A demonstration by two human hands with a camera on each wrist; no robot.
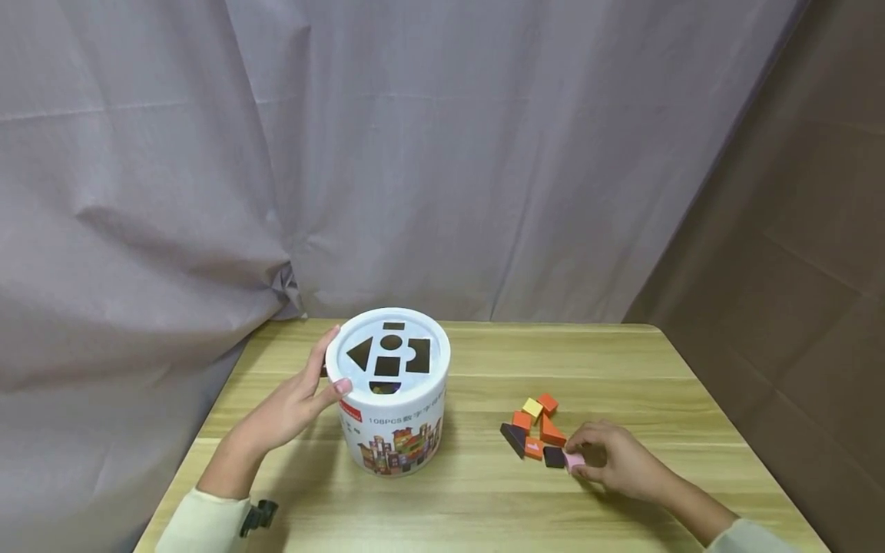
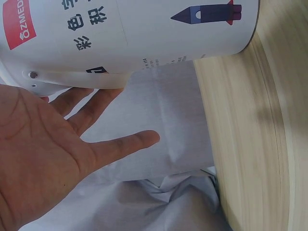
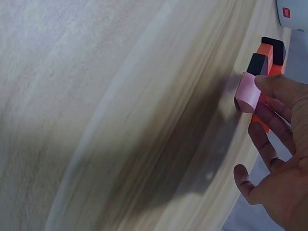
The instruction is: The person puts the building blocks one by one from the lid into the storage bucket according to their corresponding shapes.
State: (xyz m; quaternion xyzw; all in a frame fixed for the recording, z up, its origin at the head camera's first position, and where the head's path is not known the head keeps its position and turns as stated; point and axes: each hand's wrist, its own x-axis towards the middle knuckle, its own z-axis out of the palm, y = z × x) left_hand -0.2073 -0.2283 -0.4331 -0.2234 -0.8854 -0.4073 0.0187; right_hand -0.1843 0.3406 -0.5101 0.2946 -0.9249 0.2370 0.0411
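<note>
A white lidded bucket (image 1: 387, 434) stands upright on the table, its lid (image 1: 422, 329) cut with shaped holes. My left hand (image 1: 293, 407) holds its left side, thumb on the lid's rim and fingers around the far side. In the left wrist view, two fingers reach behind the white handle (image 2: 91, 79) and one finger points away from it. My right hand (image 1: 625, 462) pinches a pink block (image 3: 248, 92) between thumb and fingers at the table surface. Beside the pink block lies a dark block (image 1: 554, 457), next to an orange block with a pale mark (image 1: 533, 448).
More blocks lie close together: a dark slanted piece (image 1: 513, 438), an orange triangle (image 1: 551, 432), a yellow block (image 1: 532, 408) and two orange blocks (image 1: 548, 403). The wooden table (image 1: 484, 507) meets a grey curtain (image 1: 449, 192) at the back; a brown cloth hangs at right.
</note>
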